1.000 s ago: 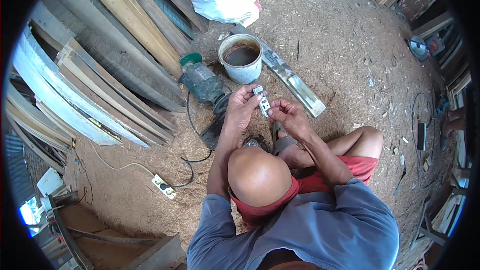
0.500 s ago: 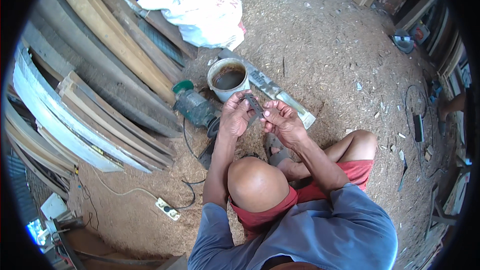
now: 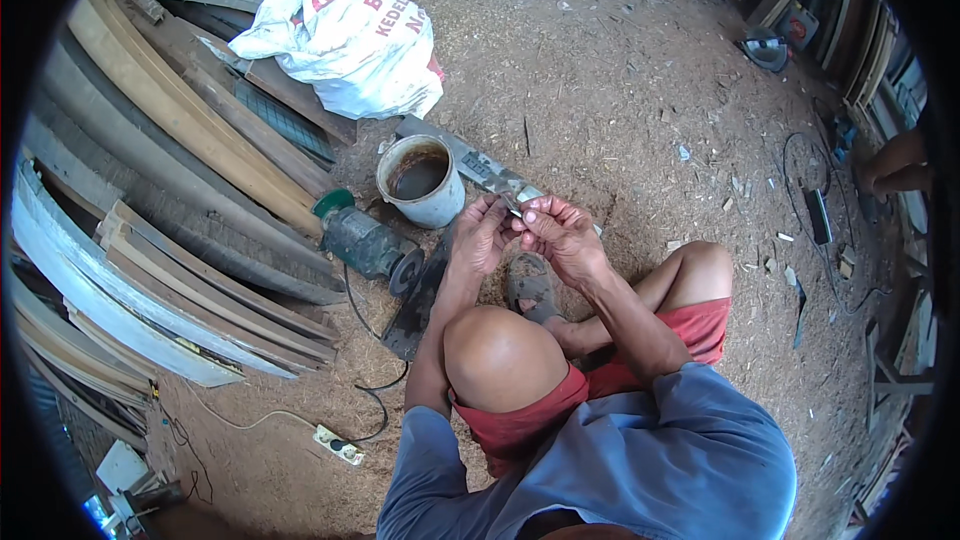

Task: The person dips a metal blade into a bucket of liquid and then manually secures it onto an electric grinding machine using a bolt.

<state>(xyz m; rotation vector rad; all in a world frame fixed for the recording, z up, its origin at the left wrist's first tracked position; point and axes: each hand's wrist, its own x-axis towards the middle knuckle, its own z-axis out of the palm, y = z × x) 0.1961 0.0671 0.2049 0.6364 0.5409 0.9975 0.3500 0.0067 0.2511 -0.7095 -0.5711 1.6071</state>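
Note:
A small, flat, dark metal piece [image 3: 513, 206] is held up between my two hands, turned nearly edge-on. Slots along it showed in the earlier head view, like a planer blade. My left hand [image 3: 480, 236] pinches one end between thumb and fingers. At the other end, the fingertips of my right hand [image 3: 566, 240] grip it, the fingers curled. Just beyond the left hand stands a white bucket [image 3: 437, 208] with murky liquid inside. Partly hidden behind the right hand, a long flat bar [image 3: 480, 166] lies on the ground. A green bench grinder [image 3: 362, 241] with a dark wheel sits left of my hands.
Stacked planks [image 3: 190, 140] fill the left side. A white sack [image 3: 350, 40] stands at the far left. A power strip [image 3: 338, 445] and cords lie near my left. Right, a dark bar [image 3: 819, 217] lies beside a cable; another person's leg [image 3: 900, 162] shows at the edge.
The metal piece has turned from showing its slotted face to nearly edge-on, and my hands have drawn closer together. The whole view has shifted, moving the sack and bucket leftward in the picture.

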